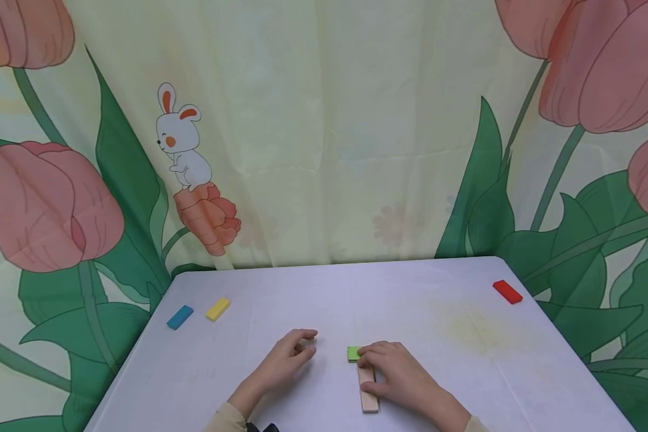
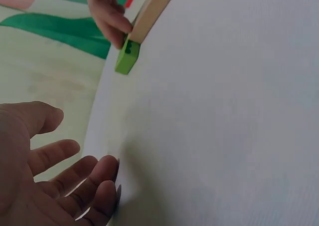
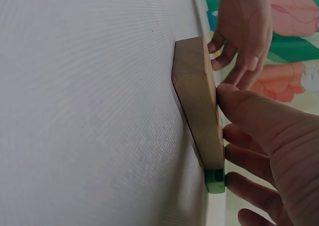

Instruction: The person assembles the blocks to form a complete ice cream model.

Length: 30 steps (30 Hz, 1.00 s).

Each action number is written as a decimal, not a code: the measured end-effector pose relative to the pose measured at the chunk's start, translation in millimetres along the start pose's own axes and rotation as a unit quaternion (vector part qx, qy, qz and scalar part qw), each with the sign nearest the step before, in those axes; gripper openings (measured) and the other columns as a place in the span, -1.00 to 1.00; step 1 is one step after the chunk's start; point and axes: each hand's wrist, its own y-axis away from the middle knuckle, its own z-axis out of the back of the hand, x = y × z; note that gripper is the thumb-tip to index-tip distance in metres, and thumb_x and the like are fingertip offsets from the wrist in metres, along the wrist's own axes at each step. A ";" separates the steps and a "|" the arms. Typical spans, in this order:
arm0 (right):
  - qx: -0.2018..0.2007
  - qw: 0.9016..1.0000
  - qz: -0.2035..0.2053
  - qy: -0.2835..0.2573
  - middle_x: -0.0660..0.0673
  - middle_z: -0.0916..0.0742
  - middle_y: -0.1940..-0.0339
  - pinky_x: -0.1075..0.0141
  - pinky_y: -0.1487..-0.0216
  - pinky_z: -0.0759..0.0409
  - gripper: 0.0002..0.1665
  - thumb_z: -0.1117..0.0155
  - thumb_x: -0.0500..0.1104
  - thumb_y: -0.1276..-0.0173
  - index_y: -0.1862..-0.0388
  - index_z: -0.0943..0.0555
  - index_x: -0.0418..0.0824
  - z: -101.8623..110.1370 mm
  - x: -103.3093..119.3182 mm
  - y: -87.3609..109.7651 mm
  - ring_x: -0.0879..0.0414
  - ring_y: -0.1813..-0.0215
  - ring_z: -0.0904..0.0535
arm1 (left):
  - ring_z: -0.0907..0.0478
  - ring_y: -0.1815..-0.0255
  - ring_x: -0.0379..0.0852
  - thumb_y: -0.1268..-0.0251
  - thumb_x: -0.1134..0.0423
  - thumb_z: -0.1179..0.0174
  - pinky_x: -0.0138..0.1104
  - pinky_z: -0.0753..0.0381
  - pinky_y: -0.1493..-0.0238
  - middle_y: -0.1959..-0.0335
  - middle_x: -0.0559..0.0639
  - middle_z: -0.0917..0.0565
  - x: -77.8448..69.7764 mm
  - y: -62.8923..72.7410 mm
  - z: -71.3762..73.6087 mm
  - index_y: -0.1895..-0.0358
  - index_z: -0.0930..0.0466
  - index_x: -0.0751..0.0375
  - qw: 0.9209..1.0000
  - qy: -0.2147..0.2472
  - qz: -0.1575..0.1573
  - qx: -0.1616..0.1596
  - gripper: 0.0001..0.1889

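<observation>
A plain wooden block lies flat on the table, one end against a green block at its far end. Over both blocks reaches my right hand. In the right wrist view, the thumb touches the upper face of the wooden block, and the other fingertips lie along that face down to the green block. My left hand holds nothing, fingers loosely bent, to the left of the blocks. The left wrist view shows its fingertips close to the white tabletop.
On the far left of the table lie a blue block and a yellow block. A red block is near the right edge. Behind the white-covered table hangs a curtain printed with tulips and a rabbit.
</observation>
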 end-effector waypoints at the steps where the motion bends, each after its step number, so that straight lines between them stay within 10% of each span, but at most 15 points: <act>1: -0.003 1.000 0.002 -0.001 0.12 -0.73 -0.20 -0.02 -0.25 -0.51 -0.65 -0.49 0.18 -0.28 0.02 -0.72 0.12 -0.2 -0.3 0.3 0.13 -0.26 -0.61 | -0.55 0.01 -0.12 -0.56 0.09 -0.16 -0.31 -0.59 0.12 -0.28 0.09 -0.58 2.7 0.3 4.5 -0.36 -0.52 0.16 1.000 -0.004 0.000 -0.002 -0.57; 30: -0.015 1.000 0.019 -0.019 0.17 -0.70 -0.21 0.01 -0.15 -0.51 -0.64 -0.39 0.26 -0.35 -0.02 -0.71 0.16 -5.7 -6.1 3.7 0.16 -0.27 -0.58 | -0.58 -0.07 0.17 -0.53 0.25 -0.09 0.03 -0.65 -0.12 -0.18 0.32 -0.60 91.7 8.4 145.8 -0.29 -0.52 0.43 0.969 -0.144 0.107 -0.170 -0.59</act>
